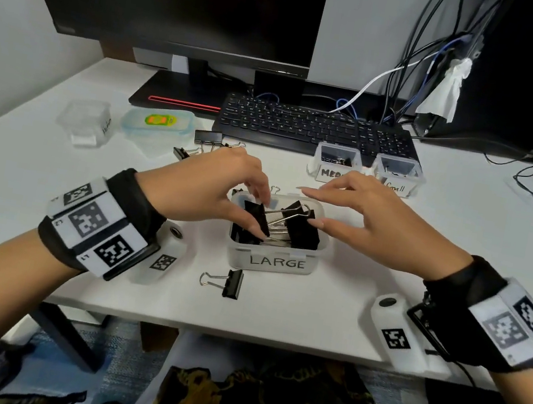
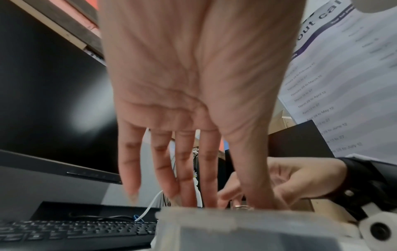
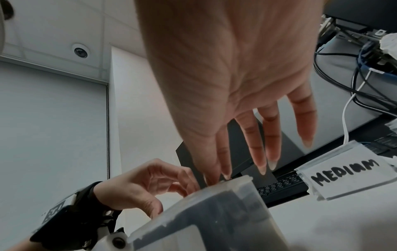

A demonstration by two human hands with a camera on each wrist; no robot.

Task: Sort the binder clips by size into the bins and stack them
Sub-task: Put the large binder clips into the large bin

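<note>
Pinching a black clip (image 1: 255,219) at the left end of the LARGE bin (image 1: 271,261), the left hand (image 1: 204,189) sits nearer; the right hand (image 1: 369,224), fingers loosely spread (holding nothing), touches clips at the bin's right end.

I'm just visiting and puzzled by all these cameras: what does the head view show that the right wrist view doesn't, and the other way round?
Only the head view shows the LARGE label, the black clips inside that bin, a loose binder clip on the desk in front of it, and the Small bin.

Only the right wrist view shows the full MEDIUM label and a ceiling fixture.

Both show the left hand, the right hand, the keyboard and the large bin.
</note>
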